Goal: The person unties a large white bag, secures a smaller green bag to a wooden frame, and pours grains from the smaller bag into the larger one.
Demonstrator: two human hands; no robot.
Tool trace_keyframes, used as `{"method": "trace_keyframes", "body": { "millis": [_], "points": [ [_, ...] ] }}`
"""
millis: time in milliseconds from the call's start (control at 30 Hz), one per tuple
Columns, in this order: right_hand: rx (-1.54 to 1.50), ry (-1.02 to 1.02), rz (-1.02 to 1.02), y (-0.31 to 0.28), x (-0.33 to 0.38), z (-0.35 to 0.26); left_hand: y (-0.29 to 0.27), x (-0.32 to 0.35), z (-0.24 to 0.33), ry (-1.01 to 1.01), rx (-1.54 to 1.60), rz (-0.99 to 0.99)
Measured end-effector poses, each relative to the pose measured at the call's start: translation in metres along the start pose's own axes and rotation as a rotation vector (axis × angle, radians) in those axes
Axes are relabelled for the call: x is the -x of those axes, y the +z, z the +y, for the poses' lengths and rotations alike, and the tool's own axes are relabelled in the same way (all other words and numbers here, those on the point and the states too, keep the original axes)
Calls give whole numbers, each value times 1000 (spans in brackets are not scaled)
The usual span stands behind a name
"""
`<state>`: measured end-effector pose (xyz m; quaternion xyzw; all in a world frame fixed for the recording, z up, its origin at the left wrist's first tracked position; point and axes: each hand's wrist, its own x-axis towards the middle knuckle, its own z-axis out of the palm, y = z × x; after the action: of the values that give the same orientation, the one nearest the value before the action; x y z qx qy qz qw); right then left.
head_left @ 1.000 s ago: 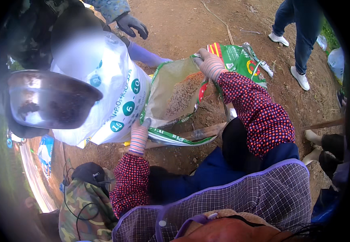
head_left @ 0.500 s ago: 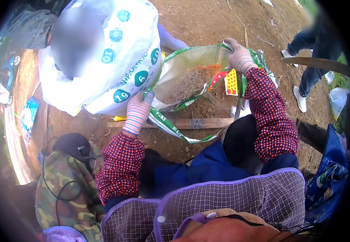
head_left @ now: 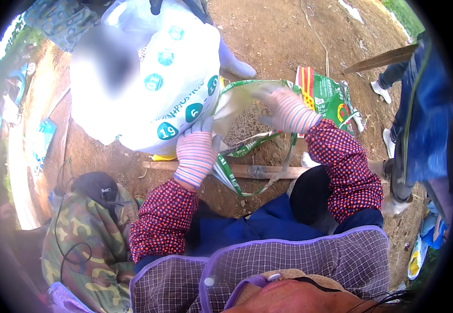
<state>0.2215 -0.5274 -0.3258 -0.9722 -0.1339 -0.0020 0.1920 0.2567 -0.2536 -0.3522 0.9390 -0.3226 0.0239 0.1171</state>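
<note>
A large white sack point(head_left: 148, 112) with teal round marks bulges at the upper left. My left hand point(head_left: 196, 154), in a pale striped glove, lies at its lower right edge with fingers stretched against the plastic and thumb apart. Right of the sack a green-trimmed bag point(head_left: 247, 147) gapes, with brown granular material point(head_left: 245, 125) inside. Over its mouth is my right hand point(head_left: 289, 110), also gloved, with thumb and fingers apart and the fingertips blurred by motion. A green and white strip point(head_left: 226, 177) of the bag hangs down toward my lap.
A wooden strip point(head_left: 237, 170) lies on the soil before my knees. A red, yellow and green bag part point(head_left: 331, 99) rests at right. A person in blue point(head_left: 427, 120) stands at the right, and another person's arm point(head_left: 234, 62) shows behind the sack. Camouflage cloth point(head_left: 86, 229) is at lower left.
My right hand has let go of the green-trimmed bag's far rim and come left over its mouth. My left hand now lies against the white sack. The person at right appears closer.
</note>
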Motion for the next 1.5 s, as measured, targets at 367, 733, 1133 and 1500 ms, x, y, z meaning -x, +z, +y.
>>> {"method": "trace_keyframes", "body": {
  "millis": [367, 733, 1133, 1500],
  "points": [
    [145, 309, -1006, 17, 9, 6, 77, -76, 32, -123, -228, -725],
    [135, 526, -248, 19, -8, 27, 32, -19, 40, 214, -188, -295],
    [-126, 124, 394, -1, -20, -14, -80, 112, -2, 108, 612, -47],
    [-391, -355, -322, -85, -1, -226, -43, 157, -17, -605, 572, -488]
  ]
}}
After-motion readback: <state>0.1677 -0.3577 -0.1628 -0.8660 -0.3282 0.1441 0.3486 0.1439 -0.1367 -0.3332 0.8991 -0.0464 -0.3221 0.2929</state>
